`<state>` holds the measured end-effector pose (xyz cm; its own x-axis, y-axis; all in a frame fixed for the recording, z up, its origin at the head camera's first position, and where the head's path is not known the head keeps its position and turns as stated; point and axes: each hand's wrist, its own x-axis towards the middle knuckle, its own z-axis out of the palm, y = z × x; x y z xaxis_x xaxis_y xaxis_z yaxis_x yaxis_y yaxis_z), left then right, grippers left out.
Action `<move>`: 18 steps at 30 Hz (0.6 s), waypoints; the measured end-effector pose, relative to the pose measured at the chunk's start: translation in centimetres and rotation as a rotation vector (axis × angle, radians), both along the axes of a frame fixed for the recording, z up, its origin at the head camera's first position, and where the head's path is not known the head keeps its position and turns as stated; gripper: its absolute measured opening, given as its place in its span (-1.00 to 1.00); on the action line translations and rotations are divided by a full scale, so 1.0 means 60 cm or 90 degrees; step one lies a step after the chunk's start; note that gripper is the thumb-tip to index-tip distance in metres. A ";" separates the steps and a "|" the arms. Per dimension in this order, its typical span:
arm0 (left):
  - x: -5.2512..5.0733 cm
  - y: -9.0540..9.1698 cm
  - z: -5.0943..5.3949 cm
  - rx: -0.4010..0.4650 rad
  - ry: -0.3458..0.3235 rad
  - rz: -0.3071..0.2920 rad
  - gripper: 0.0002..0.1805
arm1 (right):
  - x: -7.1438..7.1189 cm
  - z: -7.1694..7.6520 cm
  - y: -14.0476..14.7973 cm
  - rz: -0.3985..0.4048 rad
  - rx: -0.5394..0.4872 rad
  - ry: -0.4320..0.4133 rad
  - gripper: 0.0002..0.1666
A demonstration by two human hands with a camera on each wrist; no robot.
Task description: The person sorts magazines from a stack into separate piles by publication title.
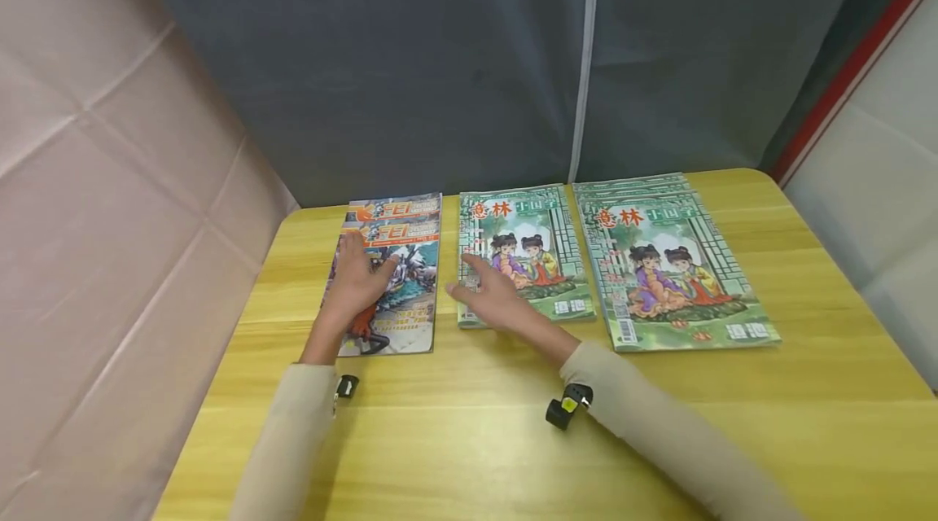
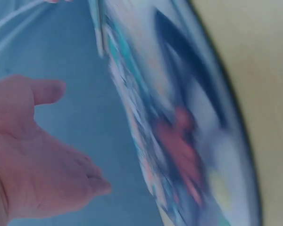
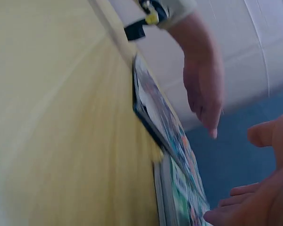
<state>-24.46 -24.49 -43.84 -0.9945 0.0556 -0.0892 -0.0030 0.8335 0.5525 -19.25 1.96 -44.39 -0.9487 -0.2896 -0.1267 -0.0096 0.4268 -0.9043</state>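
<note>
My left hand (image 1: 356, 283) is over the magazines (image 1: 410, 326) at the left, which show an orange title and an armoured figure and overlap each other. Its fingers are extended and the thumb is spread; in the left wrist view the hand (image 2: 42, 160) appears apart from the blurred cover (image 2: 179, 146). My right hand (image 1: 497, 299) hovers by the left edge of the middle pile of green magazines (image 1: 545, 260), whose covers show two children. Seen from the right wrist, its fingers (image 3: 240, 200) are straight, with nothing held. Neither hand grips anything.
A fanned pile of the same green magazines (image 1: 681, 285) lies at the right on the yellow wood-grain table (image 1: 454, 440). Dark grey fabric (image 1: 410, 65) hangs behind the table. Pale panels (image 1: 110, 260) stand along both sides.
</note>
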 end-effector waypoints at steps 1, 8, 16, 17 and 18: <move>0.001 0.009 0.004 0.017 -0.007 -0.013 0.08 | -0.004 0.000 0.013 -0.015 -0.002 0.001 -0.12; 0.011 0.074 0.020 0.066 -0.094 -0.127 0.04 | -0.023 -0.007 0.091 -0.104 -0.036 0.006 -0.24; 0.018 0.144 0.009 0.111 -0.155 -0.191 0.07 | -0.026 -0.021 0.154 -0.196 -0.010 -0.030 -0.15; 0.019 0.151 0.007 0.118 -0.164 -0.201 0.08 | -0.025 -0.021 0.160 -0.200 -0.014 -0.039 -0.14; 0.021 0.159 0.005 0.123 -0.172 -0.210 0.08 | -0.025 -0.022 0.165 -0.204 -0.021 -0.046 -0.13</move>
<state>-23.21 -14.96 -43.56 -0.8635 0.4060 -0.2994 0.0797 0.6958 0.7138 -20.73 11.86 -45.70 -0.9811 0.0166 -0.1928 0.1853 0.3677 -0.9113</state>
